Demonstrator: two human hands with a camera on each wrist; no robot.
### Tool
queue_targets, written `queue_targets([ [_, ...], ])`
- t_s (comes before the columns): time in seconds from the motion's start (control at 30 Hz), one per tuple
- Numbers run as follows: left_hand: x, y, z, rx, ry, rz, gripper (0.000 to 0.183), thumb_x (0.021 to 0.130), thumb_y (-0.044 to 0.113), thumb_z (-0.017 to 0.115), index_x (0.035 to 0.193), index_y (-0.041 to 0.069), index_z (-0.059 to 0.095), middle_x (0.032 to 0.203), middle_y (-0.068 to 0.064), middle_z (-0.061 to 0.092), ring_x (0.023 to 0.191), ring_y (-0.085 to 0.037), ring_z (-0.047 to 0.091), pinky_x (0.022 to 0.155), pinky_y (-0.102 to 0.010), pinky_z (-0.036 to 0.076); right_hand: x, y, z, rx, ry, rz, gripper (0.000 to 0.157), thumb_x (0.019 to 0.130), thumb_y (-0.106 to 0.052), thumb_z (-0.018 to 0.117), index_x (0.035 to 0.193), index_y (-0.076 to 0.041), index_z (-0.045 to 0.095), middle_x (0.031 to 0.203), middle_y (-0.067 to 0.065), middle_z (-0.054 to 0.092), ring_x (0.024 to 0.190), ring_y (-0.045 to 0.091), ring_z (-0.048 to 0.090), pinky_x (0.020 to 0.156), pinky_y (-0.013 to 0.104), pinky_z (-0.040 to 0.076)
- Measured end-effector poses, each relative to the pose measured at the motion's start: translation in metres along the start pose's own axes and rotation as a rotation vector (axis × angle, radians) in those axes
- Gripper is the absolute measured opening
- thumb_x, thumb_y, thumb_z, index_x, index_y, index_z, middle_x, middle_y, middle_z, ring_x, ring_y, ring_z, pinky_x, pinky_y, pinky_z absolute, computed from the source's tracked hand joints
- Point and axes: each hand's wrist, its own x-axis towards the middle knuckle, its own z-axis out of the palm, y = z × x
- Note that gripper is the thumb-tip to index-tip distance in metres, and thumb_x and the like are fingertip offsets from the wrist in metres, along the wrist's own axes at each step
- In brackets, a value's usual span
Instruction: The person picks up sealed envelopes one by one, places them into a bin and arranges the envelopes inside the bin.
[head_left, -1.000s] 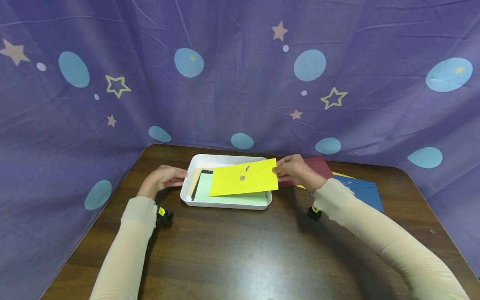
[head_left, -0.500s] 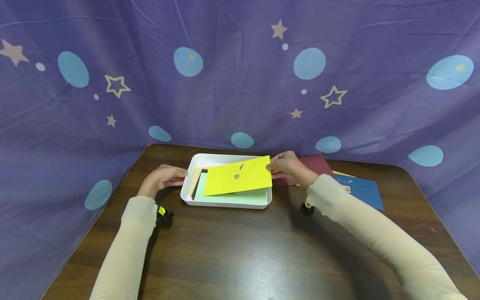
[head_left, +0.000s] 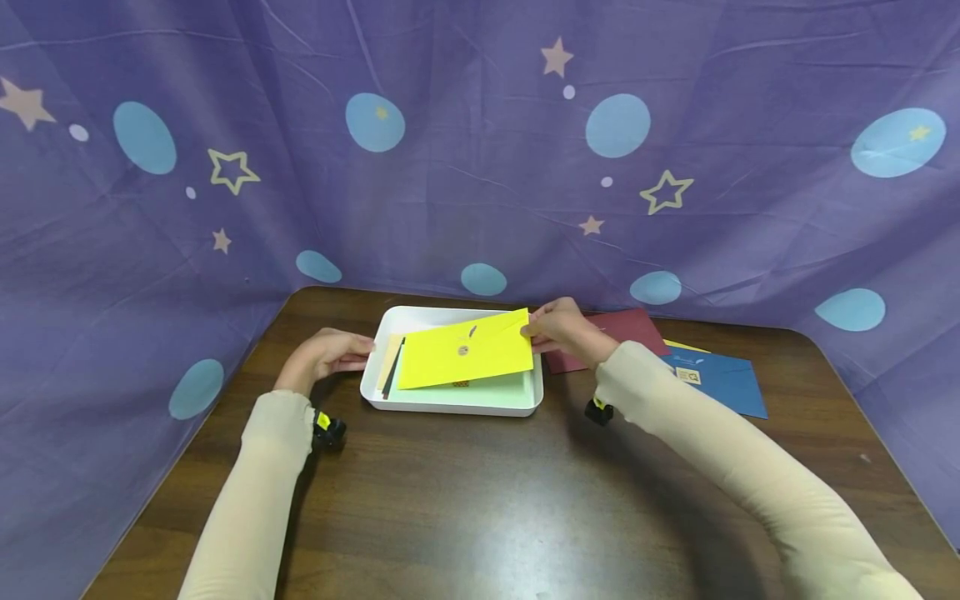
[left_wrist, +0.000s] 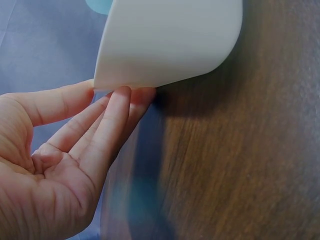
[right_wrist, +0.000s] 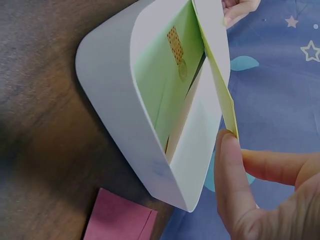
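Note:
My right hand (head_left: 562,327) pinches the right end of a yellow envelope (head_left: 465,350), which has a round sticker and slants over a white tray (head_left: 450,410). In the right wrist view the envelope (right_wrist: 223,95) is seen edge-on, held between thumb and finger above the tray's wall (right_wrist: 115,100). A light green envelope (head_left: 420,396) lies under it in the tray, with black and cream paper edges showing at the left. My left hand (head_left: 330,353) holds the tray's left end; in the left wrist view its fingertips (left_wrist: 122,92) meet the tray's end wall (left_wrist: 165,45).
Right of the tray lie a dark red envelope (head_left: 630,327) and a blue envelope (head_left: 723,385), with a yellow edge (head_left: 686,347) showing between them. The brown wooden table (head_left: 450,500) ends at the back against a purple curtain (head_left: 465,150) with stars.
My right hand has moved left with the yellow envelope, bringing it further over the tray. More of the blue envelope shows. The left hand and tray have stayed in place.

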Motion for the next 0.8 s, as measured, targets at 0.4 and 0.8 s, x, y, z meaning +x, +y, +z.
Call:
queue_targets([
  [0.4, 0.000, 0.000, 0.001, 0.005, -0.007, 0.008, 0.052, 0.100, 0.005, 0.059, 0.144, -0.017, 0.043, 0.081, 0.009, 0.072, 0.074, -0.004, 0.069, 0.078, -0.019, 0.064, 0.004, -0.004, 0.010, -0.131, -0.017, -0.087, 0.008, 0.085, 0.006, 0.074, 0.088, 0.007, 0.067, 0.080, 0.013, 0.070, 0.064, 0.019, 0.069, 0.088, 0.050, 0.065],
  [0.8, 0.000, 0.000, 0.001, 0.005, 0.007, -0.002, 0.053, 0.100, 0.007, 0.061, 0.144, -0.016, 0.044, 0.080, 0.009, 0.071, 0.074, -0.004, 0.069, 0.077, -0.020, 0.064, 0.008, -0.008, 0.021, -0.336, -0.004, -0.138, 0.011, 0.082, 0.004, 0.078, 0.077, 0.007, 0.070, 0.067, 0.012, 0.067, 0.056, 0.020, 0.069, 0.080, 0.046, 0.067],
])
